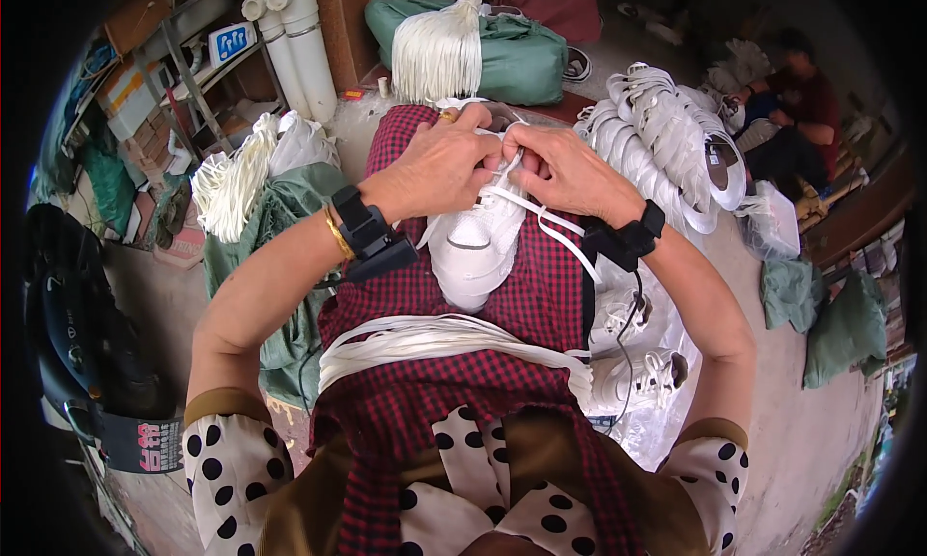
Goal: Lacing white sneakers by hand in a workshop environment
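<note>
A white sneaker [472,252] lies on my lap over a red and black checked apron [406,291], its toe pointing toward me. Above its upper eyelets my left hand [446,165] and my right hand [560,166] meet, fingers closed in pinches on the white shoelace [521,201]. One loose end of the lace trails to the right across the apron. Part of the lace between the fingertips is hidden. A bundle of white shoelaces [435,342] lies across my lap, nearer to my body.
White laced sneakers [642,377] stand at my right, with a stack of white shoes [666,136] beyond. Lace bundles hang over green sacks at the left [275,208] and ahead [521,59]. Another person [801,112] sits at the far right. A shelf [198,73] stands far left.
</note>
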The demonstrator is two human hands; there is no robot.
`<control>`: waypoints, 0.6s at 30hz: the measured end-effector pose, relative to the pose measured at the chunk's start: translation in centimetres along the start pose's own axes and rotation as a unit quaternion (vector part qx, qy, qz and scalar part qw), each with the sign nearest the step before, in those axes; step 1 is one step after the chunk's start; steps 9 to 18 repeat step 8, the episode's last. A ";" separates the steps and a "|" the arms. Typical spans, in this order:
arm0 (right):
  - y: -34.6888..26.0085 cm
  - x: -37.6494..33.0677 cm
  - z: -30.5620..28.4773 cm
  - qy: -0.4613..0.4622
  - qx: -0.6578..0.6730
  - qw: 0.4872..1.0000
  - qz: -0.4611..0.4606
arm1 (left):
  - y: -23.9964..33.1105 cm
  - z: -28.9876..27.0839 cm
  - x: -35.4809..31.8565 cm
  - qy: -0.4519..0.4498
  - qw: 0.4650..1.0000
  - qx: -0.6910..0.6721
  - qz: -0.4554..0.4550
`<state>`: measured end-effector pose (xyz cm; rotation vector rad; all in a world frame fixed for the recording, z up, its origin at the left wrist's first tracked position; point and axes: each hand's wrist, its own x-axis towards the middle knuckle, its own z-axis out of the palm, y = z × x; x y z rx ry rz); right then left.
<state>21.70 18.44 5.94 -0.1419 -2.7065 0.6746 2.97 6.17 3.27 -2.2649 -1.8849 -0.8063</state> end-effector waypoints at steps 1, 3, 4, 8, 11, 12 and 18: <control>0.2 -0.1 -0.1 -0.011 0.003 1.000 -0.001 | -0.2 -0.1 -0.1 -0.012 1.000 0.008 0.026; 0.8 -0.3 -0.4 -0.015 0.004 1.000 0.001 | 0.5 -0.7 0.2 -0.033 0.999 0.008 0.005; 1.4 -0.4 -0.2 -0.008 0.014 1.000 -0.007 | 0.8 -0.8 0.2 -0.052 0.998 0.008 -0.016; 1.0 -0.2 0.0 -0.008 0.002 1.000 0.006 | 0.1 -0.4 -0.4 -0.023 0.998 -0.061 -0.018; 1.0 -0.2 0.0 -0.008 0.002 1.000 0.006 | 0.1 -0.4 -0.4 -0.023 0.998 -0.061 -0.018; 1.0 -0.2 0.0 -0.008 0.002 1.000 0.006 | 0.1 -0.4 -0.4 -0.023 0.998 -0.061 -0.018; 1.0 -0.2 0.0 -0.008 0.002 1.000 0.006 | 0.1 -0.4 -0.4 -0.023 0.998 -0.061 -0.018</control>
